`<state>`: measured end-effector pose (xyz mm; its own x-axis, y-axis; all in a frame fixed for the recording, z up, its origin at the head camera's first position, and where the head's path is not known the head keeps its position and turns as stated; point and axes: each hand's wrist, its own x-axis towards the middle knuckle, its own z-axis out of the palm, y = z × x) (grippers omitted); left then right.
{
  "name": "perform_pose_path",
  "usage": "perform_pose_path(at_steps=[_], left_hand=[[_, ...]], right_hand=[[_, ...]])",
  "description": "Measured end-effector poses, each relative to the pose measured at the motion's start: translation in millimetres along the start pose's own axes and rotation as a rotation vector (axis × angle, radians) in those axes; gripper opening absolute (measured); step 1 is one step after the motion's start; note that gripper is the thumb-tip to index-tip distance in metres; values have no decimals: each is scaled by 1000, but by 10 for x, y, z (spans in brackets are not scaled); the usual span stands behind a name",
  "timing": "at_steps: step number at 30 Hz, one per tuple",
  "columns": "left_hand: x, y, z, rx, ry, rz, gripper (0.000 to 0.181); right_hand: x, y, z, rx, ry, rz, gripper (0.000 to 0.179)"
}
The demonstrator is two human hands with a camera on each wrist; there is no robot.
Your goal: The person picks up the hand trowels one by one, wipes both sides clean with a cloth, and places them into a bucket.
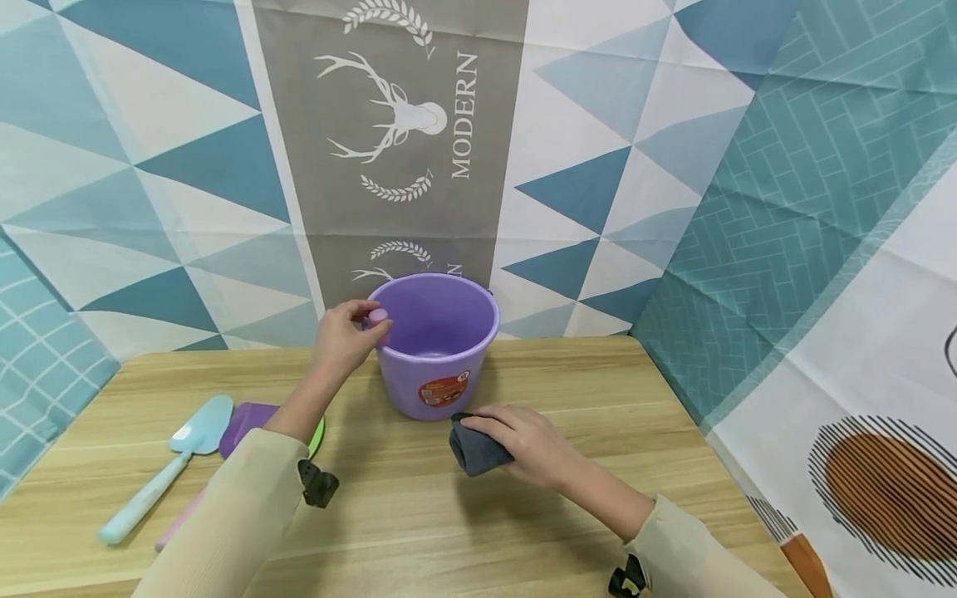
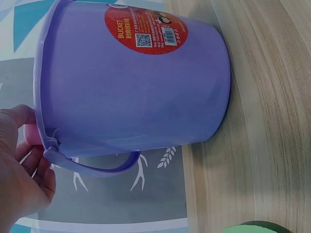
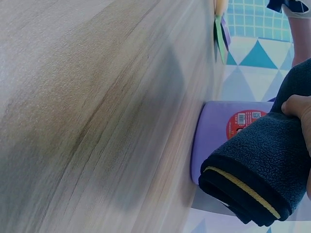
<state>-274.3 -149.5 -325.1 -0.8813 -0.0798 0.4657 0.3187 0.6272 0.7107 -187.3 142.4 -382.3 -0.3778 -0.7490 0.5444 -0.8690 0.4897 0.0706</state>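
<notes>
My left hand pinches a small pink round-ended object between thumb and fingers at the left rim of a purple bucket. Its lower part is hidden, so I cannot tell what it is; in the left wrist view its pink side shows just behind the rim. The bucket stands upright, with a red oval label on its front and its handle hanging down. In front of the bucket, my right hand grips a dark grey-blue folded towel with a yellow stripe near its edge.
On the left of the wooden table lies a light blue toy shovel. Beside it, partly under my left forearm, are a purple-and-pink tool and a green thing. A patterned cloth hangs behind the table.
</notes>
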Motion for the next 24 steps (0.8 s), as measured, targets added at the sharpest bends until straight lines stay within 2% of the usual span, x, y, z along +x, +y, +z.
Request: perform_pose_path(at_steps=[8,14,24], left_hand=[[-23,12,-26,-6,-49,-17,39],[-32,-13,-30,-62,-51,-23,41],[-120,-7,-146,-161,-65,-127,58]], right_hand=[[-1,7,4,-4,5,-11,62],[-4,13,-2,-1,10,-10,62],[-11,23,-26,3,15,-9,62]])
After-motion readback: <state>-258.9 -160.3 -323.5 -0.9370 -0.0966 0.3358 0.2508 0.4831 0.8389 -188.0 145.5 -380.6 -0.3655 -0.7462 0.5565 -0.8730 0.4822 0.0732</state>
